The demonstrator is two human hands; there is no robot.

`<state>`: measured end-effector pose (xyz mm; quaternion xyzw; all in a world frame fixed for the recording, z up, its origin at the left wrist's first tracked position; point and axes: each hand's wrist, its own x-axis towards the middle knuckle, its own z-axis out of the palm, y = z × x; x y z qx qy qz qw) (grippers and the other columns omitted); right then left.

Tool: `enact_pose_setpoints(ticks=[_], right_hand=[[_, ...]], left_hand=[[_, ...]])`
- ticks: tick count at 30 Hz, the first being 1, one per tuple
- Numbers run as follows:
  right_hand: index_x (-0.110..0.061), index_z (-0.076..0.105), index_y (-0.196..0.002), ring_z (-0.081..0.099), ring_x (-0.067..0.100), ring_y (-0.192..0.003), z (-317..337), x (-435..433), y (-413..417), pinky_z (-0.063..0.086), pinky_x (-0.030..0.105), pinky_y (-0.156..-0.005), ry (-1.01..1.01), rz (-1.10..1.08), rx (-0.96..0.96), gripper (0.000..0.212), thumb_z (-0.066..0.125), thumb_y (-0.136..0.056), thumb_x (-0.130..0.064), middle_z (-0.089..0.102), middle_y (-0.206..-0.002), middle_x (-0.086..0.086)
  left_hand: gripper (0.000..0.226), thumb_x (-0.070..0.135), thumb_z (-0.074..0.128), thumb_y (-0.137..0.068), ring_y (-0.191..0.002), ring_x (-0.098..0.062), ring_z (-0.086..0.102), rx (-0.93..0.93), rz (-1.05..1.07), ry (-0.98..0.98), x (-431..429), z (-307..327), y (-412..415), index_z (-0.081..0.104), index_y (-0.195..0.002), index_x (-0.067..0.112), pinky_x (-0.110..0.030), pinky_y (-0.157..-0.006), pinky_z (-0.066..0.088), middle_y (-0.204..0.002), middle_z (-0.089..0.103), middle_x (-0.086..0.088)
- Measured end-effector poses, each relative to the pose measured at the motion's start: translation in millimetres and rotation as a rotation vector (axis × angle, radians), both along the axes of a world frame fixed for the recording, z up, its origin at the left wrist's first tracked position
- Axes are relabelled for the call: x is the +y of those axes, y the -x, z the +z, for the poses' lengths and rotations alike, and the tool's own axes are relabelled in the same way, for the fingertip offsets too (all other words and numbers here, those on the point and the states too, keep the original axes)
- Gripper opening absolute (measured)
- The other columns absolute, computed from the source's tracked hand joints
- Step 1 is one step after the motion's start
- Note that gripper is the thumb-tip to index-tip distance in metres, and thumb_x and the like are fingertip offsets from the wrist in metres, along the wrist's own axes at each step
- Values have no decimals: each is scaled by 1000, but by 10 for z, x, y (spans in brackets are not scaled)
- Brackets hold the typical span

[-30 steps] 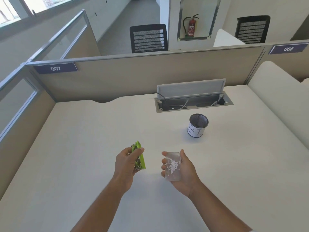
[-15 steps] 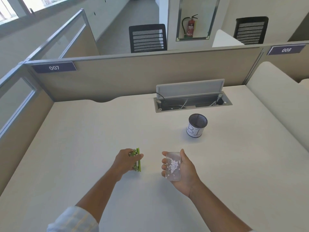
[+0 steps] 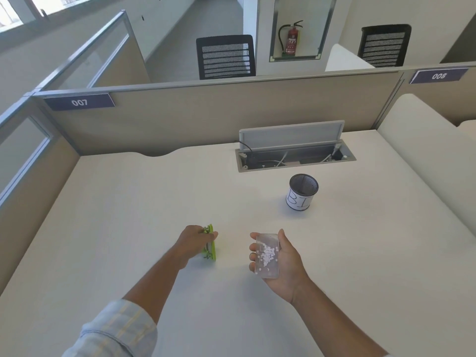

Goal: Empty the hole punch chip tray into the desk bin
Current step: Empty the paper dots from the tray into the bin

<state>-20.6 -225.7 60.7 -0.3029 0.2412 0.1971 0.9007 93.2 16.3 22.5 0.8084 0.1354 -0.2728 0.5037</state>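
My right hand (image 3: 282,264) lies palm up and holds the clear chip tray (image 3: 268,255), which has several white paper dots in it. My left hand (image 3: 194,240) grips the green hole punch (image 3: 210,247), which stands on its edge on the white desk (image 3: 128,215). The desk bin (image 3: 302,193), a black mesh cup with a white label, stands beyond my right hand, apart from it, near the middle of the desk.
An open cable hatch (image 3: 296,155) with its lid raised sits behind the bin. Beige partition walls (image 3: 206,117) close the desk at the back and left. A cushioned divider (image 3: 425,161) runs along the right side.
My left hand has lowered the hole punch from above the desk down onto the surface. My right hand with the chip tray has stayed in place.
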Motion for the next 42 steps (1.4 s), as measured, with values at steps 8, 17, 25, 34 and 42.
enact_pose_setpoints(ticks=[8,17,25,34,42], right_hand=[[-5,70,-118,60,27,-65,58,13,31,48,36,-65,28,0,-10,74,39,-101,-69,67,-83,14],[-3,70,-118,68,31,-66,109,2,45,57,38,-63,128,-24,-15,64,42,-105,-59,72,-88,19],[4,69,-111,70,33,-59,183,-42,-4,61,41,-59,401,-83,24,52,48,-108,-45,73,-77,21],[-2,72,-105,72,18,-66,226,-320,-205,53,32,-63,644,-107,17,47,46,-110,-41,78,-81,8],[-9,70,-89,66,15,-57,314,-688,-568,50,26,-53,778,-133,14,36,49,-104,-35,74,-72,2]], left_hand=[[33,26,77,-100,-68,-22,43,-10,36,-50,-7,36,-6,56,-78,13,-32,-67,36,-74,46,-4],[69,48,78,-95,-148,-36,43,-112,161,-275,-110,166,153,58,-152,15,-50,-116,43,-154,50,-12],[21,31,72,-102,-99,-18,72,-327,13,74,-758,594,425,83,-109,15,-29,-83,52,-105,80,3],[18,21,70,-99,-70,-9,69,-112,-219,245,-1245,788,271,87,-98,13,-24,-67,51,-80,81,4],[20,18,77,-94,-59,-11,67,-84,-245,173,-1704,906,-171,84,-94,0,-25,-59,47,-69,78,3]])
